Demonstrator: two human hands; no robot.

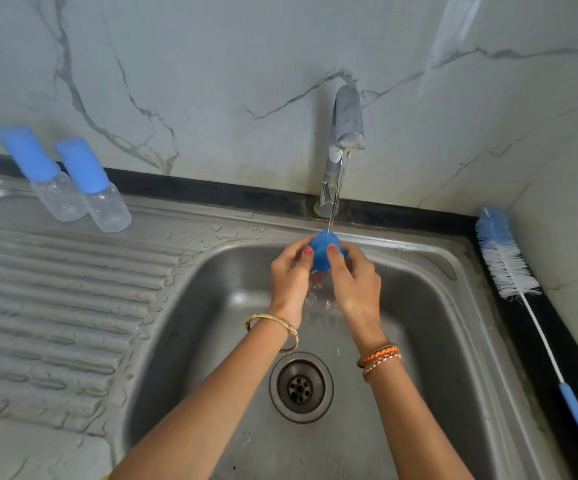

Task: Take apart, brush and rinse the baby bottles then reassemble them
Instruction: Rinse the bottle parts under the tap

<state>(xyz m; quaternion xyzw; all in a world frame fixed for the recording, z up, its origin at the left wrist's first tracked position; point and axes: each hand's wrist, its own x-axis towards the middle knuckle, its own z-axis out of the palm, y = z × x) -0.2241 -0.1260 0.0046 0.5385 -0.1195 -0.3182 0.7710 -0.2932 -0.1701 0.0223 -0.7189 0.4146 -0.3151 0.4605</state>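
Now both hands hold a blue cap [322, 252] under the tap [344, 133] water, over the sink [419, 306]. Left hand [289, 271] and right hand [353, 275] fingers pinch it. Two bottles [83, 188] stand far left. Brush [509, 268] lies right.

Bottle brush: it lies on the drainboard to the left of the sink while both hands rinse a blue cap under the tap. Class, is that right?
Not quite. The head view shows the bottle brush on the dark counter right of the sink.
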